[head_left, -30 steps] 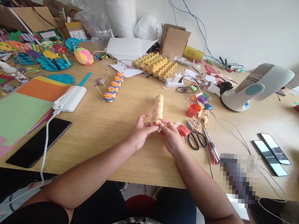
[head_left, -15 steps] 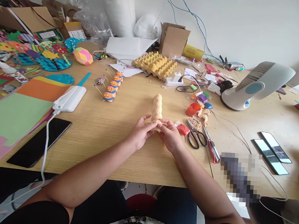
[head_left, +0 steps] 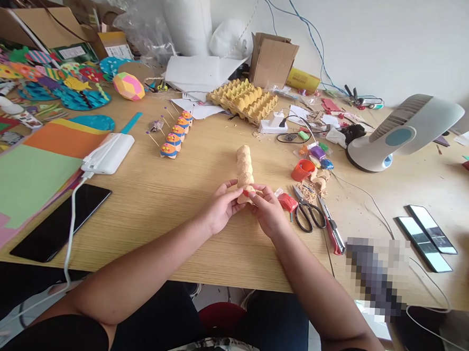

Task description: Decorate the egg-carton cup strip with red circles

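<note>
A tan strip of egg-carton cups (head_left: 244,168) lies on the wooden table (head_left: 169,203), running away from me. My left hand (head_left: 219,207) grips its near end from the left, fingers curled round it. From the right, my right hand (head_left: 268,212) pinches the same end, and a small bit of red shows at the fingertips. A red lump of clay in plastic (head_left: 287,202) lies just right of that hand, with black-handled scissors (head_left: 309,213) and a red box cutter (head_left: 332,230) beyond.
A painted caterpillar of carton cups (head_left: 176,137), a yellow egg tray (head_left: 243,98), a white power bank (head_left: 108,153) and a black phone (head_left: 59,223) lie left and behind. A white fan (head_left: 404,134), two more phones (head_left: 425,237) and clay pots sit right.
The far end of the carton strip has swung slightly left as my hands worked its near end. The hands stay in the same spot; the view has shifted a little.
</note>
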The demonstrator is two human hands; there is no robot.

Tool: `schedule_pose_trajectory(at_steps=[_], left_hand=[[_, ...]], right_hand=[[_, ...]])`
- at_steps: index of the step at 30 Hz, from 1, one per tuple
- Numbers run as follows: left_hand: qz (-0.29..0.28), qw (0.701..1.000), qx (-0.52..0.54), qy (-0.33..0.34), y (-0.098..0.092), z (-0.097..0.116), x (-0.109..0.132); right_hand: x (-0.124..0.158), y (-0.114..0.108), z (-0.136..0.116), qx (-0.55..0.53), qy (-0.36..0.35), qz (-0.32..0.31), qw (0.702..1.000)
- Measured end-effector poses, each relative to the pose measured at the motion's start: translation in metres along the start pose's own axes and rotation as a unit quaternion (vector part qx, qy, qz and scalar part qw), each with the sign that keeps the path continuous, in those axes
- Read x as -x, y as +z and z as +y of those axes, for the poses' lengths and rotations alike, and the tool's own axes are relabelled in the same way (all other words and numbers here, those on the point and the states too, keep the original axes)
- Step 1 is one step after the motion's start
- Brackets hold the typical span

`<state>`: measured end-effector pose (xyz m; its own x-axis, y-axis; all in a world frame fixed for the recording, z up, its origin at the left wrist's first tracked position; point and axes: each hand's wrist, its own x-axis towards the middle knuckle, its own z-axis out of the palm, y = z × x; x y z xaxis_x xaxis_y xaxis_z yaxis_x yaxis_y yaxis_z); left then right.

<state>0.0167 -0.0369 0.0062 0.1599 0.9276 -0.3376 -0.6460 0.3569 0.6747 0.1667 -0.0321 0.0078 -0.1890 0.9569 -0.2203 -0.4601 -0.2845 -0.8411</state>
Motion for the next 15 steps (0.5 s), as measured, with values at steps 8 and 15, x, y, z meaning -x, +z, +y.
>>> schedule_pose_trajectory(at_steps=[8,15], left_hand=[[0.017,1.000,-0.020,0.004,0.0015,-0.0037,0.0005],[0.029,0.999,0.020,-0.007,0.0016,-0.0003,-0.0011]], right_hand=[[-0.0006,-0.0011,0.0053,0.002,-0.006,0.025,1.000],[-0.0010,-0.0029,0.0001,-0.019,0.007,-0.017,1.000]])
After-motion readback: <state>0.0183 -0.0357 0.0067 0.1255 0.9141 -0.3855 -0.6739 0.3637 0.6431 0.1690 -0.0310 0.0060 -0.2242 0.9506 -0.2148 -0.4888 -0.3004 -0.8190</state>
